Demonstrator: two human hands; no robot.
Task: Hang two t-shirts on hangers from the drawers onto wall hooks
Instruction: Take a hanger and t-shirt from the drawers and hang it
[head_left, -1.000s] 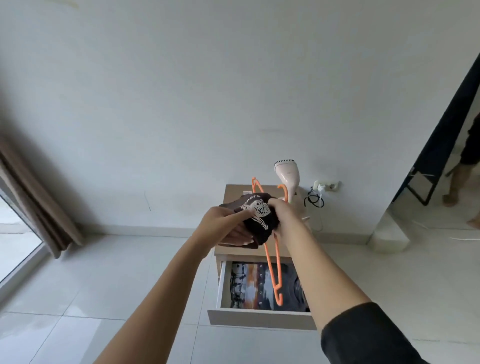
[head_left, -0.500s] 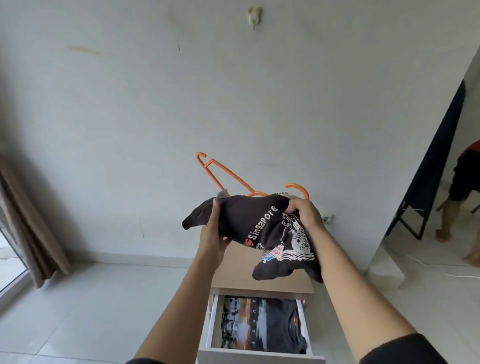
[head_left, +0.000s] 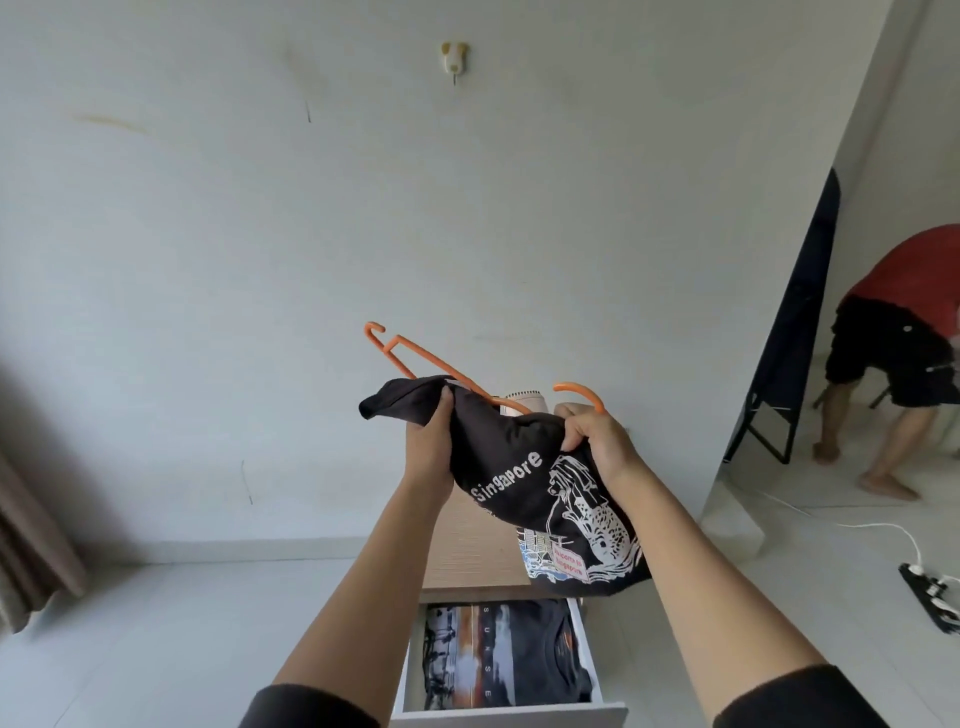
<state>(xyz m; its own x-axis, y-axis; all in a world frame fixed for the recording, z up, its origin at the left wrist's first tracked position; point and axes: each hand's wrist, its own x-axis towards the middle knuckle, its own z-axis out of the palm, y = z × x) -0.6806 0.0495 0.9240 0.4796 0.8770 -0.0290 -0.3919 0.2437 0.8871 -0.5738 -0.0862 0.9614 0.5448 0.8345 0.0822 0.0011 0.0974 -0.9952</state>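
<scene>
Plain white wall (head_left: 208, 260) with one wall hook (head_left: 454, 58) high up, pale tile floor (head_left: 156, 623), and an open drawer (head_left: 519, 716) below holding a folded t-shirt (head_left: 509, 654). The black t-shirt (head_left: 519, 457) was midair on the orange hanger (head_left: 415, 364), its length slanting upper-left to lower-right. The left hand (head_left: 428, 447) gripped its upper end, and the right hand (head_left: 597, 436) clenched fabric by the hanger's hook.

Wood-topped drawer unit (head_left: 467, 551) on tiled floor (head_left: 156, 649), directly below left hand (head_left: 428, 447) and right hand (head_left: 597, 441). Its open drawer (head_left: 519, 716) holds folded dark printed t-shirt (head_left: 504, 654). Power strip (head_left: 930, 592) on floor, well right of right hand.
</scene>
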